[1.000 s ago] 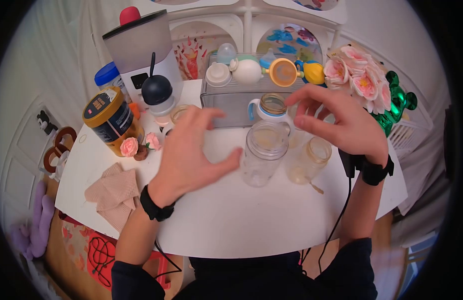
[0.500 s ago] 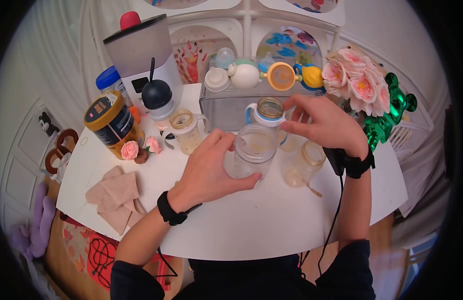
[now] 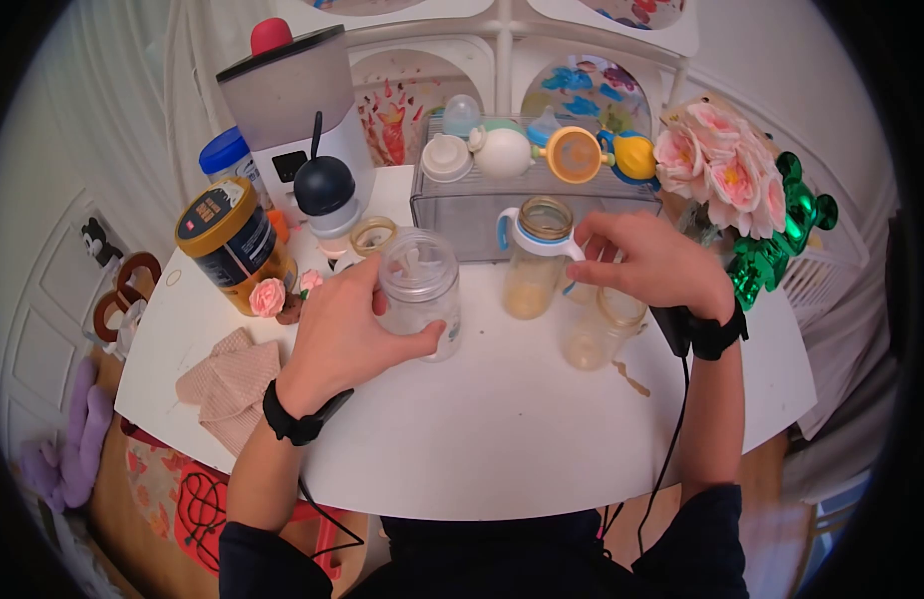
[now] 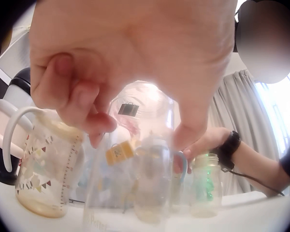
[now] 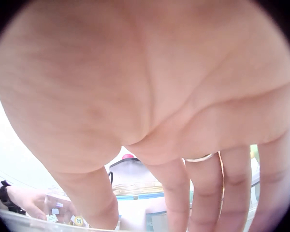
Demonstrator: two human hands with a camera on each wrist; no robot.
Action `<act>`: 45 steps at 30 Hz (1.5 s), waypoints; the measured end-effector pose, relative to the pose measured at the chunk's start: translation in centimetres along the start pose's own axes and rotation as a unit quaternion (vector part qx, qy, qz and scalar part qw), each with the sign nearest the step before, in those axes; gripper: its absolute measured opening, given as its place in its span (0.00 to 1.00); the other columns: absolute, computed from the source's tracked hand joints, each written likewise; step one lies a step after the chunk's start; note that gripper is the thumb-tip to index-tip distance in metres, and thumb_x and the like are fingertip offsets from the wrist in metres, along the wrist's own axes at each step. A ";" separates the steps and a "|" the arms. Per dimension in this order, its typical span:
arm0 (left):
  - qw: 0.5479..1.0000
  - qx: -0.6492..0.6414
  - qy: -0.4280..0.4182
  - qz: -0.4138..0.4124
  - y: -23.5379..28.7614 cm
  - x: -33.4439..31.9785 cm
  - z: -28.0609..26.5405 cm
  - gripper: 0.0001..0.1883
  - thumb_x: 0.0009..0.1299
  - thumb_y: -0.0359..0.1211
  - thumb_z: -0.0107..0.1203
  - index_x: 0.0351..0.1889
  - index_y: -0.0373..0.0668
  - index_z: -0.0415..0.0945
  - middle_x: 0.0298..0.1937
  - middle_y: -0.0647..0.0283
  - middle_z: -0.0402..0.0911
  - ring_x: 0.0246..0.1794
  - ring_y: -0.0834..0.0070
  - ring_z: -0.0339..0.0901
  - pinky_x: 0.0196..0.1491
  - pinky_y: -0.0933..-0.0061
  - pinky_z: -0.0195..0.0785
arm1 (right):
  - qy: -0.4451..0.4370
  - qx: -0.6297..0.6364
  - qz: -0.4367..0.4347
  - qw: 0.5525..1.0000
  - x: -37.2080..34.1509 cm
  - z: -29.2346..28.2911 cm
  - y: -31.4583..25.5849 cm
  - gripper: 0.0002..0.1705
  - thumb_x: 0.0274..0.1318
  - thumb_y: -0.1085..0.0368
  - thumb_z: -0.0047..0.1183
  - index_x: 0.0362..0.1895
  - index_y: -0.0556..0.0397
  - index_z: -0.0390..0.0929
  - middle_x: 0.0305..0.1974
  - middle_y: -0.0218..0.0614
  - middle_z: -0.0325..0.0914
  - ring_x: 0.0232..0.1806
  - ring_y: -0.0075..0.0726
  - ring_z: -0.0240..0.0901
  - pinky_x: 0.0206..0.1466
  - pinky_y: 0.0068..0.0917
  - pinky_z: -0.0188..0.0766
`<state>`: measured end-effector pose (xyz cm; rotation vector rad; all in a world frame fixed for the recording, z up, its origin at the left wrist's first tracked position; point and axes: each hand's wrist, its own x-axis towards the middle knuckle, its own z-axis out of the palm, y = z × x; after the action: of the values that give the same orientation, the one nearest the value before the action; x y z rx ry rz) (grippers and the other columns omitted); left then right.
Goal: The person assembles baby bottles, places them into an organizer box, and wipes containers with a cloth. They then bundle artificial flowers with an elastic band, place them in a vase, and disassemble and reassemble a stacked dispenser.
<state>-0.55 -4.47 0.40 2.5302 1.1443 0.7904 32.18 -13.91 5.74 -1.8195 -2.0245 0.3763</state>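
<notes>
My left hand point(image 3: 342, 334) grips a clear wide-mouth jar point(image 3: 422, 290) with a threaded neck, thumb on one side and fingers on the other. In the left wrist view, printed tags show on the see-through jar wall. My right hand point(image 3: 646, 260) is at the white-and-blue handled collar of a baby bottle point(image 3: 532, 290); its thumb and fingers reach to the handle. That bottle stands uncapped with tan liquid in its lower part. Long, nearly straight fingers point(image 5: 208, 193) show in the right wrist view, their tips cut off.
A smaller glass bottle point(image 3: 587, 344) stands beside a brown spill point(image 3: 631, 379). Bottle parts top a grey drying rack point(image 3: 462, 225). A handled baby bottle point(image 4: 48, 164), a formula tin point(image 3: 227, 240), a machine point(image 3: 292, 100), a pink cloth point(image 3: 232, 384) and flowers point(image 3: 726, 165) stand around.
My left hand has closed round the clear jar and moved it left, away from in front of the handled bottle. My right hand has come closer to that bottle's handle.
</notes>
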 end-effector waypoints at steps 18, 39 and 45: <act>1.000 0.002 -0.002 -0.024 -1.2 -0.1 -0.8 0.33 0.51 0.56 0.77 0.35 0.38 0.75 0.25 0.62 0.78 0.25 0.63 0.80 0.31 0.62 0.71 | -0.044 0.021 -0.092 0.995 1.4 2.4 -1.7 0.11 0.72 0.62 0.56 0.52 0.54 0.79 0.40 0.50 0.87 0.45 0.60 0.84 0.47 0.48 0.77; 0.999 0.003 0.016 -0.032 -1.1 0.0 0.2 0.36 0.51 0.53 0.77 0.50 0.37 0.81 0.19 0.66 0.74 0.19 0.70 0.74 0.31 0.67 0.69 | 0.092 0.061 0.018 0.994 -1.7 -2.9 0.0 0.18 0.77 0.55 0.58 0.62 0.48 0.82 0.46 0.32 0.88 0.49 0.27 0.84 0.55 0.31 0.79; 1.000 -0.010 -0.001 -0.021 -0.6 -0.2 -0.1 0.37 0.51 0.53 0.77 0.51 0.37 0.80 0.19 0.68 0.73 0.20 0.72 0.73 0.31 0.68 0.67 | 0.037 0.044 0.071 0.996 -1.6 -3.2 1.4 0.21 0.74 0.51 0.60 0.62 0.49 0.81 0.47 0.36 0.87 0.50 0.33 0.83 0.56 0.33 0.78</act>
<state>-1.09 -4.22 0.17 2.4813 1.1799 0.7849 34.99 -15.56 7.74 -1.8994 -1.8071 0.4233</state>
